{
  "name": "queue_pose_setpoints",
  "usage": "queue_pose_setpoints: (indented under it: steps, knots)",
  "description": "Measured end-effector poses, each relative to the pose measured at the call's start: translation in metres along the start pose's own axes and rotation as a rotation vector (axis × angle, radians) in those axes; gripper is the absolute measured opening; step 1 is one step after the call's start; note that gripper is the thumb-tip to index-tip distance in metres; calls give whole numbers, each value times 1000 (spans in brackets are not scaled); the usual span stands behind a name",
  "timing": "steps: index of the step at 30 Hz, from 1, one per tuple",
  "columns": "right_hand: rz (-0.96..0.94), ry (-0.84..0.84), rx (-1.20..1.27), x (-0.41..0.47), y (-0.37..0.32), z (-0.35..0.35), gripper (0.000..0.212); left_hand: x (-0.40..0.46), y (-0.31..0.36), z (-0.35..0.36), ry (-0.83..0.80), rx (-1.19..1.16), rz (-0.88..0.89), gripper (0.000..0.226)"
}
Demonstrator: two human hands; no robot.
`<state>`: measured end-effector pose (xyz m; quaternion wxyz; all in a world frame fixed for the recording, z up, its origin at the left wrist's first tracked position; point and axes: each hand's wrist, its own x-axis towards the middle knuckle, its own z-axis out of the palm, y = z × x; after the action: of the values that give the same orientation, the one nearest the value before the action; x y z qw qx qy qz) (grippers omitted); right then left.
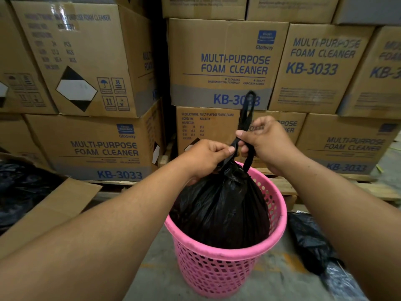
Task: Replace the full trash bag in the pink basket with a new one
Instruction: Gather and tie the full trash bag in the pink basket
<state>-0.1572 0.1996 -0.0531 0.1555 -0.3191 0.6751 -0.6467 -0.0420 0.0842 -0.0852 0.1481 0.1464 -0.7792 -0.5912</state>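
A pink perforated basket (219, 272) stands on the concrete floor in front of me. Inside it sits a full black trash bag (221, 209), gathered to a neck at the top. My left hand (206, 157) pinches the neck just above the bag's bulge. My right hand (267, 141) holds the bag's black handle strips (247, 114), which stick up above my fingers and loop down over the basket's far rim. Both hands meet above the basket's far side.
Stacked cardboard cartons (223, 64) on wooden pallets (282, 185) form a wall right behind the basket. An open carton with black plastic (23, 187) lies at the left. Another black bag (312, 242) lies on the floor at the right.
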Motion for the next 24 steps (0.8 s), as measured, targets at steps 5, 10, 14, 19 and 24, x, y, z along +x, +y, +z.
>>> queue_pose_setpoints:
  steps: [5, 10, 14, 19, 24]
  knots:
    - [-33, 21, -157, 5, 15, 0, 11, 4, 6, -5, 90, 256, 30, 26]
    - [-6, -165, -486, 1, 16, -6, 12, -2, 8, -16, 123, 390, 27, 25]
    - [-8, -142, -658, 1, 16, -5, 12, -3, 8, -12, 171, 435, 58, 23]
    - [67, -224, -343, -3, 10, -10, 16, -3, 3, -15, 172, 450, 44, 23]
    - [135, -363, 90, -9, 14, -12, 33, -2, -1, -15, 200, 422, 34, 26]
